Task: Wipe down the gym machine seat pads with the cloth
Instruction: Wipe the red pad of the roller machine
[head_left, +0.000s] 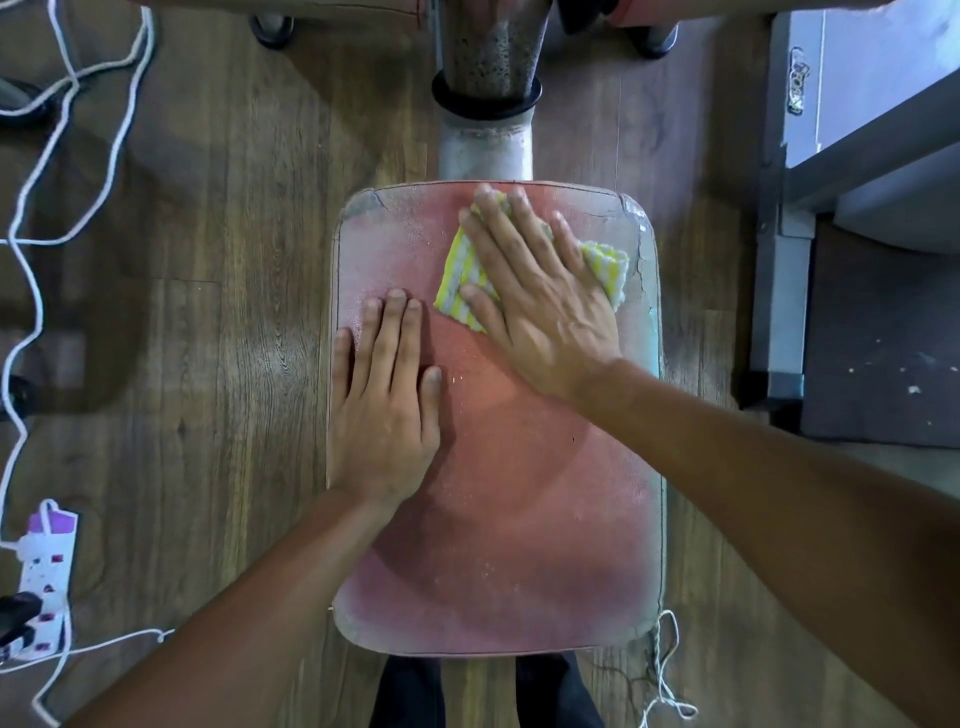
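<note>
A worn red seat pad (519, 493) with cracked, dusty edges fills the middle of the view. On its far right part lies a yellow-and-white striped cloth (460, 280). My right hand (535, 296) lies flat on the cloth with straight, spread fingers, pressing it onto the pad. Most of the cloth is hidden under that hand. My left hand (382, 395) rests flat on the pad's left side, fingers straight and together, apart from the cloth.
A metal post (485, 140) rises from the pad's far edge. White cables (31, 291) and a power strip (44, 577) lie on the wooden floor at left. Grey furniture (789, 249) stands at right. My legs show below the pad.
</note>
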